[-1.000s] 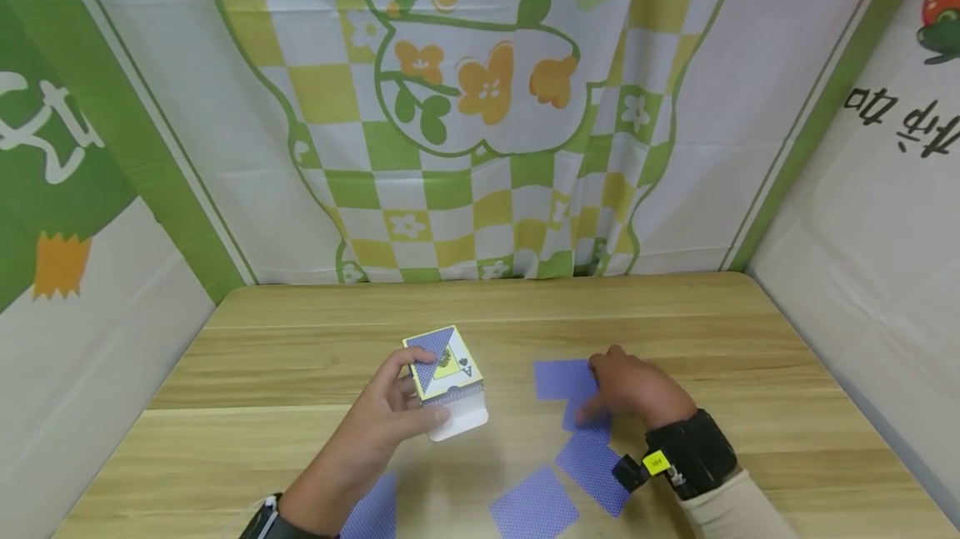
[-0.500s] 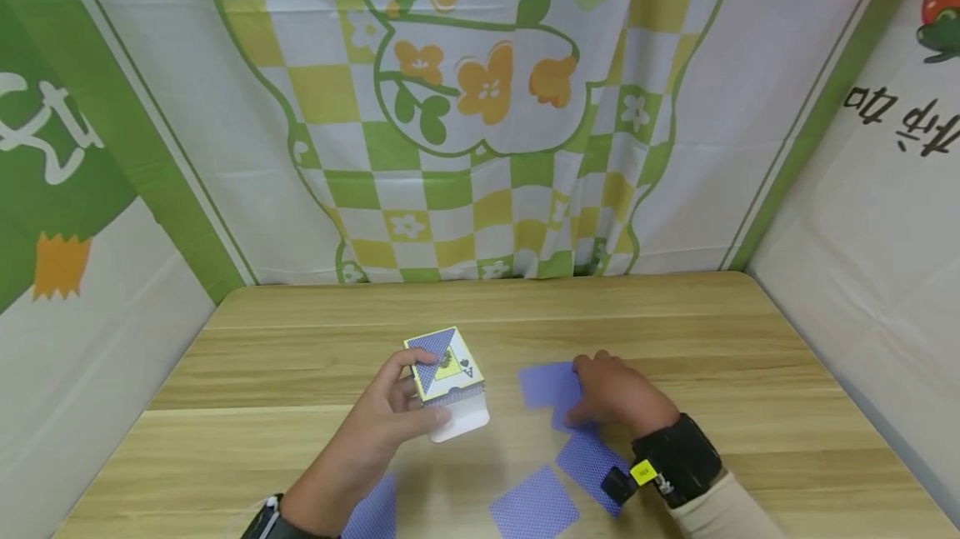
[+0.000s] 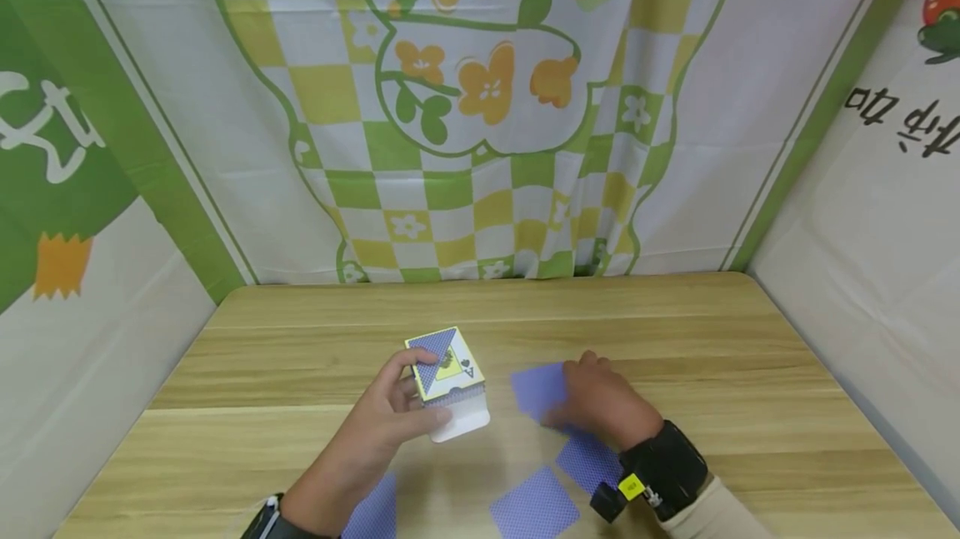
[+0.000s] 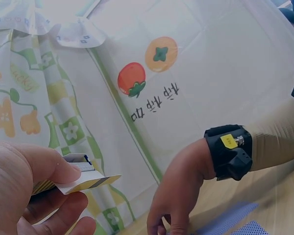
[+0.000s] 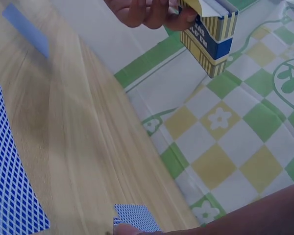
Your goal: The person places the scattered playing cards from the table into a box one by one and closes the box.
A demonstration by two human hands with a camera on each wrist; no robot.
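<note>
In the head view my left hand (image 3: pixel 390 406) grips a card box (image 3: pixel 447 366) printed with an ace, its white flap (image 3: pixel 467 420) hanging open towards me. The right wrist view shows striped sides on that card box (image 5: pixel 210 41). My right hand (image 3: pixel 611 404) is low over the table, thumb and fingers curled on blue-backed playing cards (image 3: pixel 537 391), which are blurred and partly covered by the hand. In the right wrist view the thumb lies on one playing card (image 5: pixel 137 215). How many cards it holds is hidden.
Nearer me on the wooden table (image 3: pixel 300 364) lie a patterned card (image 3: pixel 535 506), another card (image 3: pixel 587 460) partly under the right wrist, and one card (image 3: pixel 375 510) beside the left forearm. A printed curtain (image 3: pixel 480 189) hangs behind the table.
My right hand has slid left and slightly towards me, and the cards beneath it have shifted the same way. The left hand and the box have stayed almost still.
</note>
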